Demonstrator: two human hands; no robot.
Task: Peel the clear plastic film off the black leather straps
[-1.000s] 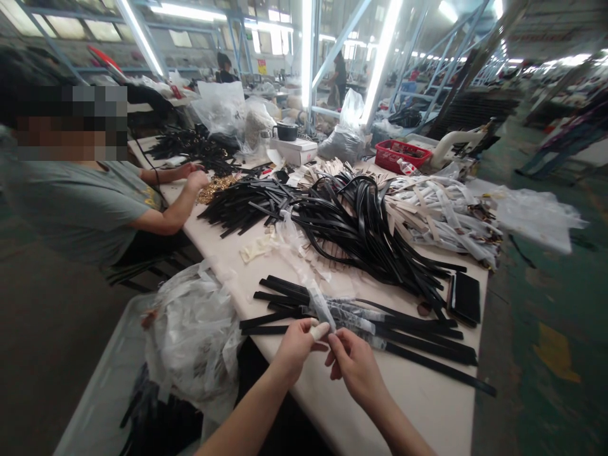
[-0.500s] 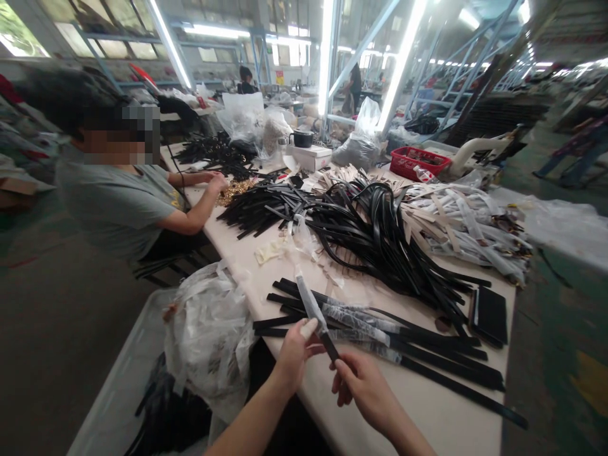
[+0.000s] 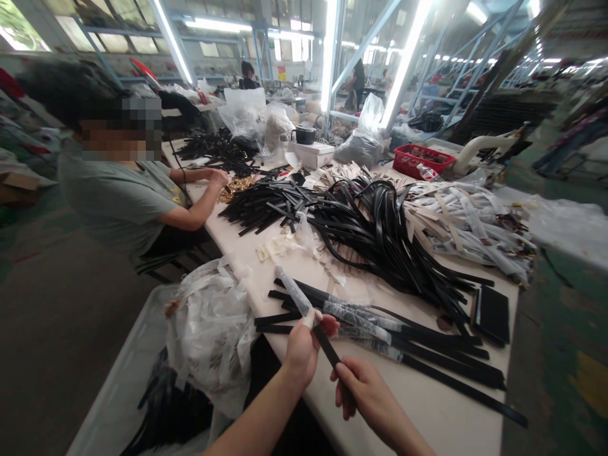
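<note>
We hold a black strap [image 3: 327, 345] above the desk [image 3: 399, 418], seemingly working its clear sleeve [image 3: 293, 289]: our left hand [image 3: 300, 351] pinches the sleeve's lower end (thumb covered), our right hand [image 3: 363, 387] has its fingers closed on bare strap. Shifting one against the other calls for a looser left pinch.

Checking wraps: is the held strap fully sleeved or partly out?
Partly out: the strap is bare between left hand and right hand, plastic beyond.
</note>
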